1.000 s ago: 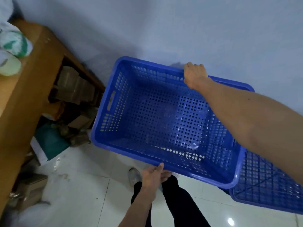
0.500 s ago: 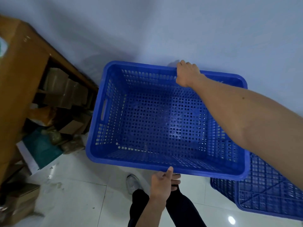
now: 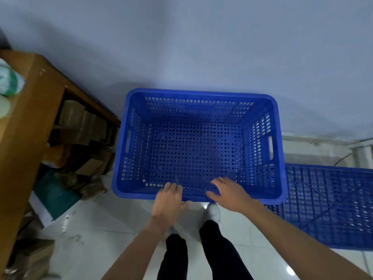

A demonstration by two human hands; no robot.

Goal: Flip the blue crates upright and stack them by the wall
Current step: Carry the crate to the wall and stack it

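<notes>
Nearest: the person's black trouser legs and a white shoe [image 3: 213, 211] on the pale tiled floor [image 3: 96, 231], toes just short of the crate. Both hands are low at the near rim now. The left hand [image 3: 170, 201] has loose fingers reaching over the rim edge; the right hand [image 3: 228, 194] has spread fingers and grips nothing. Both are motion-blurred, so I can't tell whether they touch the plastic or have just lifted off. That's the change: a second ago the right hand gripped the far rim and the left held the near one, with the crate skewed and tipped off the floor. The upright crate [image 3: 198, 146] now sits level, mouth up and empty, long side square to the wall [image 3: 201, 47], its far rim right against it or very nearly. So crate one looks placed, base of the stack done. To its right the overturned crate [image 3: 327, 207] lies bottom up, its corner tucked just behind the first one's near right corner. Likely next job: flip it and set it into the placed crate. At left, a brown wooden desk [image 3: 30, 122] with cardboard boxes [image 3: 80, 126] shelved under it stands close beside the upright crate, not touching as far as I see.
</notes>
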